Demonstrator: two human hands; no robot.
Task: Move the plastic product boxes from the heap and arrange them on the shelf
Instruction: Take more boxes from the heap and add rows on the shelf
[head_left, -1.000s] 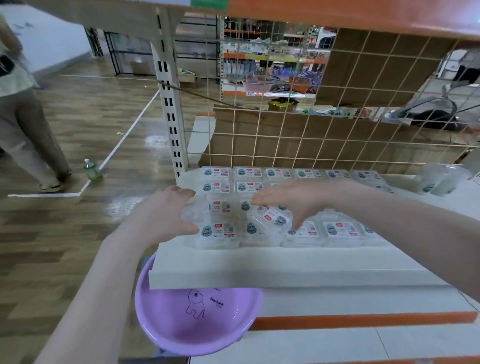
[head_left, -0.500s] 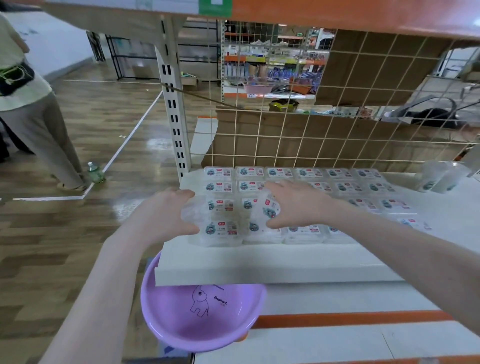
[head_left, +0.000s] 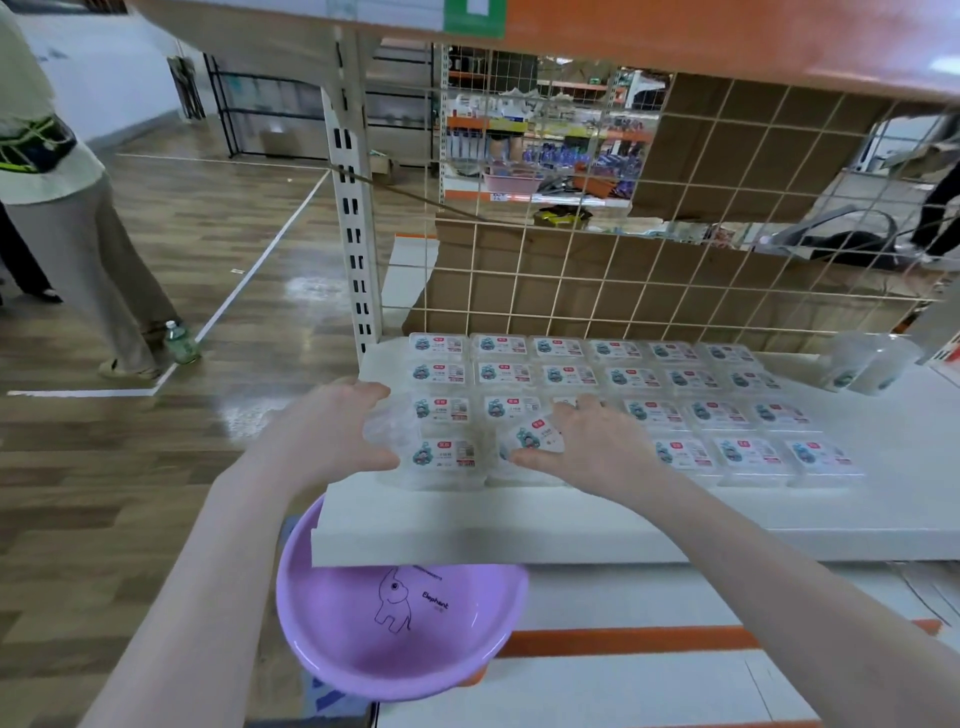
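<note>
Both hands were on the front rows: the left hand (head_left: 332, 441) cupped the corner clear plastic box (head_left: 441, 457), the right hand (head_left: 587, 441) pinched a tilted box (head_left: 530, 439) on the white shelf (head_left: 519, 530), above a purple plastic basin (head_left: 363, 649).

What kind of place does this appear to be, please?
Probably a retail shop or stockroom: a white metal shelf with a wire-grid back panel carries rows of identical clear plastic product boxes, with stocked shelving behind.

Boxes (head_left: 441, 457) showing clear plastic w/ white labels, teal cartoon figure, red tag. Shelf (head_left: 519, 530) looking white; upper shelf edge (head_left: 727, 31) orange w/ green label. Basin (head_left: 363, 639) showing lilac, dark elephant outline drawing. Floor (head_left: 130, 467) showing brown wood-grain w/ white tape lines. Back grid (head_left: 571, 270) showing cream wire.
</note>
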